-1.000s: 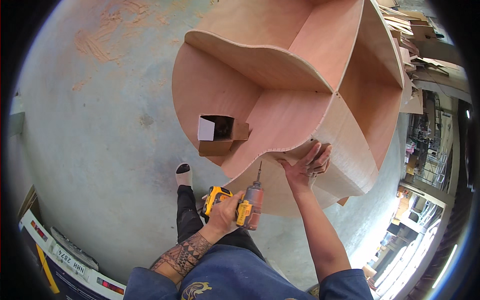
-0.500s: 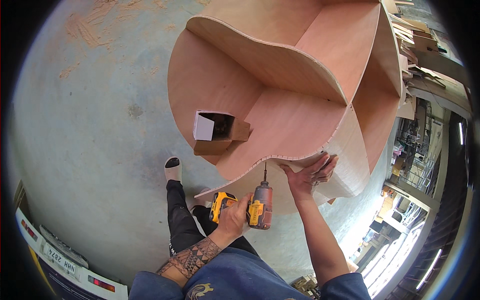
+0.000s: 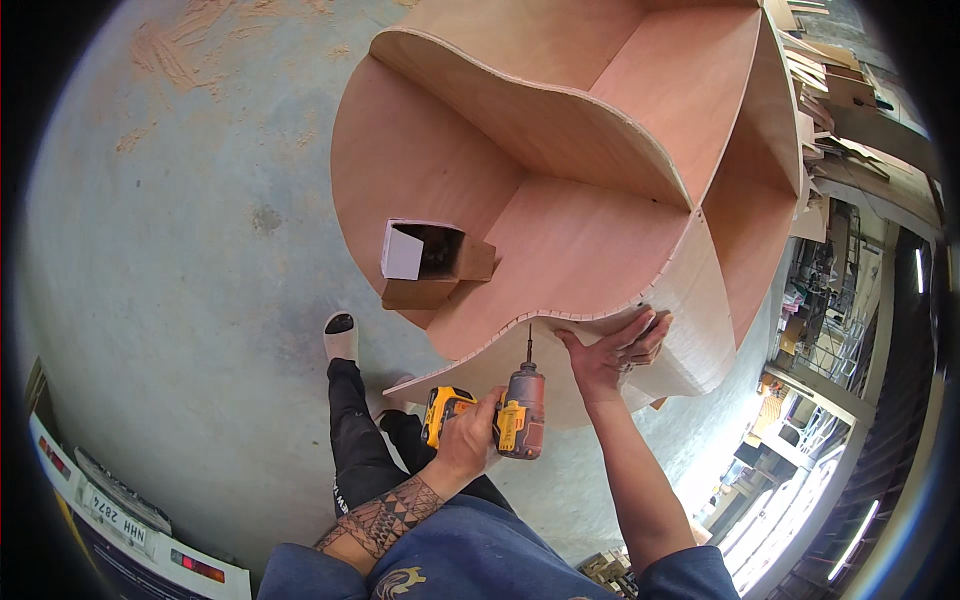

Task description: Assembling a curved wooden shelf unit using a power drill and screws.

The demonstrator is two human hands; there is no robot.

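My left hand (image 3: 467,437) grips a yellow and black cordless drill (image 3: 500,412), its bit pointing up at the curved front edge of a plywood shelf unit (image 3: 560,190). The bit tip sits just below a thin bent plywood strip (image 3: 540,325) along that edge. My right hand (image 3: 612,350) presses flat against the strip and the curved panel beside the drill, fingers spread. A small open cardboard box (image 3: 428,263) sits on the lower shelf, to the left of the drill.
Bare concrete floor (image 3: 180,230) spreads to the left. My leg and shoe (image 3: 341,335) stand below the shelf. Printed cartons (image 3: 110,500) lie at the lower left. Stacked wood offcuts (image 3: 840,90) and shelving fill the right side.
The view has shifted slightly; the drill has come a little lower and rightward under the strip. My right hand stays pressed on the curved edge.
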